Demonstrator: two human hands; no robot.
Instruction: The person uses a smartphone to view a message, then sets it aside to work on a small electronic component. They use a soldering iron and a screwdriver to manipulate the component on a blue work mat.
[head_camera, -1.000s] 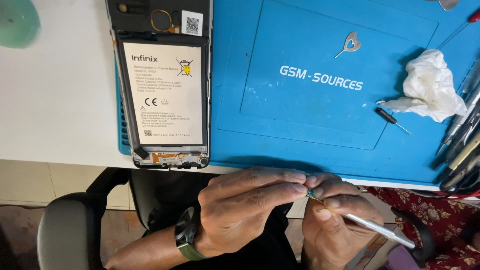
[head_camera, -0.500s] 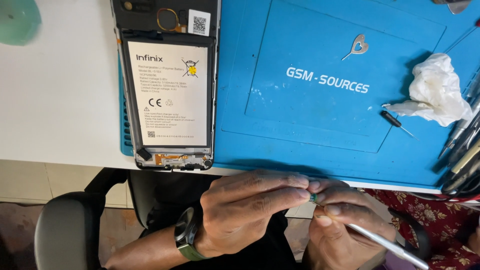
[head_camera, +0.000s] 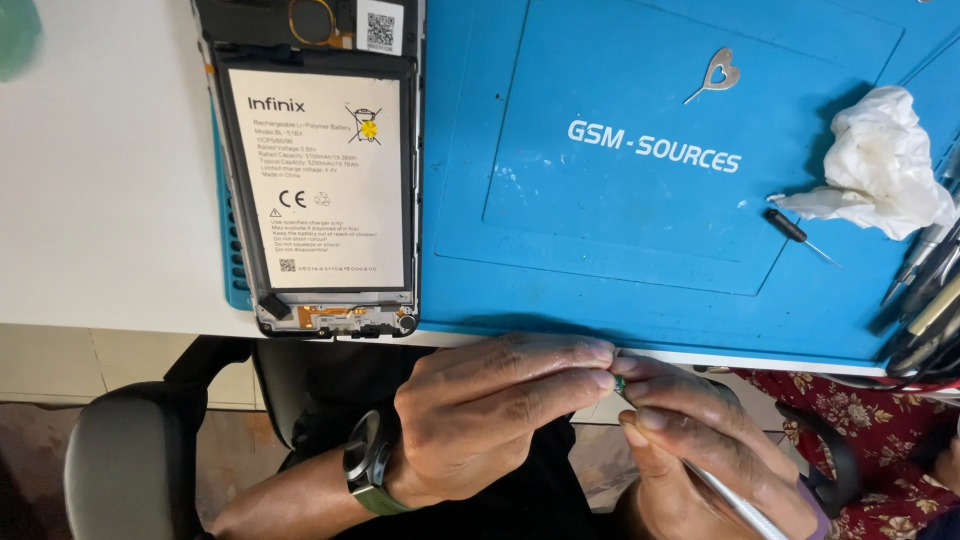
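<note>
Head view: both hands are working just below the bench (head_camera: 120, 250) edge, over the lap.
Left hand (head_camera: 500, 410): fingers pinched narrow, holding a tiny green part (head_camera: 620, 384) at the fingertips.
Right hand (head_camera: 700, 450): closed on slim metal tweezers (head_camera: 735, 500), the tip meeting the part.
Doing it well: it seems wise to be keeping the grip light and both wrists steady so the part is not slipping away.
Phone (head_camera: 320, 170): lying open on the bench, back off.
Battery label (head_camera: 315, 180): white rectangle, black print, small yellow mark.
Code sticker (head_camera: 379, 28): white square above it.
Mat (head_camera: 640, 170): blue, white lettering in the middle.
</note>
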